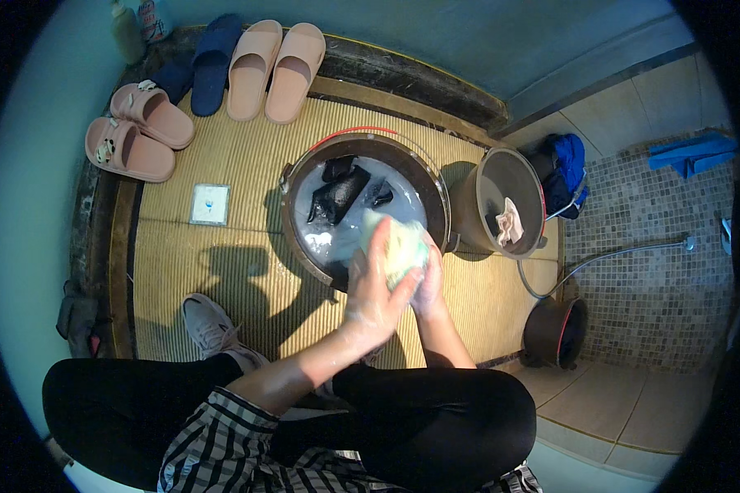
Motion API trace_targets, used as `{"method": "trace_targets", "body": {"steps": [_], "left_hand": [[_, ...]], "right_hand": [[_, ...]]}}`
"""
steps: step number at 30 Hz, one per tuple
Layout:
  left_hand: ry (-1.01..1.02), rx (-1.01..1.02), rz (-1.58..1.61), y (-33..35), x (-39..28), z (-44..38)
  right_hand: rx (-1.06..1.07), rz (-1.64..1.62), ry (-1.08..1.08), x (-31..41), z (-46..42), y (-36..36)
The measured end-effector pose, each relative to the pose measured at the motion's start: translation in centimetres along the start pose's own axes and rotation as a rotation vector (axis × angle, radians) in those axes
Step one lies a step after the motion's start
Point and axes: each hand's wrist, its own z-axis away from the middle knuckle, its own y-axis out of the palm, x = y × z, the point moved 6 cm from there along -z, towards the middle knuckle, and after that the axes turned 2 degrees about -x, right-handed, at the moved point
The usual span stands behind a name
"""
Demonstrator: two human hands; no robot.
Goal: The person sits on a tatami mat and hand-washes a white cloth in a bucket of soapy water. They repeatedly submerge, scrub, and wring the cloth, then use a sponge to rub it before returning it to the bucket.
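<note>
My left hand (370, 302) and my right hand (430, 280) both grip a wet, pale yellow-green cloth (399, 246), bunched and slightly blurred. They hold it over the near right side of a large dark bucket (290, 231). Suds cling to my left hand and wrist. Cloudy, soapy water (401, 179) fills much of the bucket, and black fabric (343, 194) lies partly above its surface. To the right stands a smaller brown bucket (468, 203), with a pale pink cloth (509, 223) inside it.
Pink slippers (296, 74) and navy slippers (211, 74) line the back-left edge. A small square drain cover (209, 204) lies on the ribbed floor (166, 259). At right are a shower hose (616, 249), a third bucket (546, 333) and blue cloth (694, 153).
</note>
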Motion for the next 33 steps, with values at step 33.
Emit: {"method": "trace_targets", "body": {"steps": [33], "left_hand": [[-0.023, -0.163, 0.007, -0.8, 2.1, -5.8]], "right_hand": [[0.484, 0.057, 0.192, 1.0, 1.3, 1.8]]}}
